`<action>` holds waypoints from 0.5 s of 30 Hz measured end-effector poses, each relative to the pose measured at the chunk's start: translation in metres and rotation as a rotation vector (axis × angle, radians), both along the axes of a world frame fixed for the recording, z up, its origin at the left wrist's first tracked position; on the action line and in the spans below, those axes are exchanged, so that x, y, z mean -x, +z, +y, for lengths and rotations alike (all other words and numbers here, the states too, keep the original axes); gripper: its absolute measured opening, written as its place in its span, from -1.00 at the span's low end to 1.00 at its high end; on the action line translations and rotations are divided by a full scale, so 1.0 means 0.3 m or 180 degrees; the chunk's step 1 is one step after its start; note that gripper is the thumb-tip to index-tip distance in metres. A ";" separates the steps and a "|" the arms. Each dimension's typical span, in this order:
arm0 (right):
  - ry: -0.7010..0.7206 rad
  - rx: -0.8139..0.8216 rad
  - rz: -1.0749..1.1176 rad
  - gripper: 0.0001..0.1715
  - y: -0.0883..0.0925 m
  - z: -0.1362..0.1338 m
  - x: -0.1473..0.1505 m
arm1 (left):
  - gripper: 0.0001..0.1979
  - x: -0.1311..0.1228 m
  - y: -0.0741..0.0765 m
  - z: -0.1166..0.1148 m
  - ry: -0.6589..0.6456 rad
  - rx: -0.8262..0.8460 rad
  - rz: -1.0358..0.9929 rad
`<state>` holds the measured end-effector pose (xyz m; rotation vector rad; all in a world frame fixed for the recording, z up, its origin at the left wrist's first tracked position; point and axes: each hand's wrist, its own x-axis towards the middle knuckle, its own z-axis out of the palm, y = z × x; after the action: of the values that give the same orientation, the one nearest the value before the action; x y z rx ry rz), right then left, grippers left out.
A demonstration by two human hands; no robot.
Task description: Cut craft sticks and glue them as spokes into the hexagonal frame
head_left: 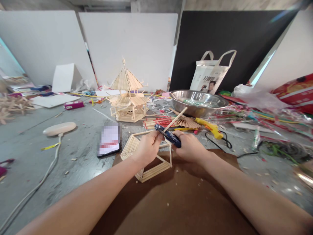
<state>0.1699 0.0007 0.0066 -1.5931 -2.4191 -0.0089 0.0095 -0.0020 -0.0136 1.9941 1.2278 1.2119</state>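
Note:
My left hand [149, 147] pinches a thin pale wooden stick [176, 118], which slants up to the right. My right hand [190, 145] is closed around a dark blue handheld tool [173, 137], seemingly a cutter. The tool's far end lies across the stick by my left fingertips; its blade is hidden. Below both hands sits a polygonal stick frame [157, 170], partly covered by my left hand, with rows of sticks filling some sides. Behind it stands a small pavilion model [128, 104] of the same pale sticks, with a pointed roof.
A phone [109, 138] lies left of the frame on a brown sheet's edge [168, 205]. Red-tipped sticks [156, 123], a yellow glue gun [211, 128] with a black cord and a steel basin [199, 111] are beyond. A white device [60, 129] trails a cable at left.

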 end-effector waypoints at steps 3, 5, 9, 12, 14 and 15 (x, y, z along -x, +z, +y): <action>-0.0053 -0.0025 0.0028 -0.78 -0.002 -0.002 0.004 | -0.73 0.002 0.002 -0.002 0.0084 0.0025 0.0048; -0.0082 -0.0060 0.0055 -0.78 -0.003 -0.001 0.006 | -0.73 0.003 0.005 -0.003 0.0146 0.0040 0.0072; -0.0012 -0.0089 0.0171 -0.77 -0.004 0.002 0.007 | -0.73 0.004 0.030 -0.011 0.0088 0.0093 0.0044; 0.0068 -0.0081 0.0267 -0.74 -0.001 0.006 0.004 | -0.75 0.004 0.072 -0.027 -0.0037 0.0262 0.0063; 0.0126 -0.0059 0.0286 -0.73 0.002 0.008 0.001 | -0.77 0.005 0.097 -0.035 -0.0127 0.0362 0.0028; 0.0147 -0.0047 0.0295 -0.73 0.003 0.008 0.000 | -0.77 0.005 0.105 -0.036 -0.0181 0.0401 -0.0017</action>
<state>0.1700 0.0030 0.0074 -1.4968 -2.3785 0.0539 0.0079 -0.0129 0.0179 1.9196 1.2059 1.0845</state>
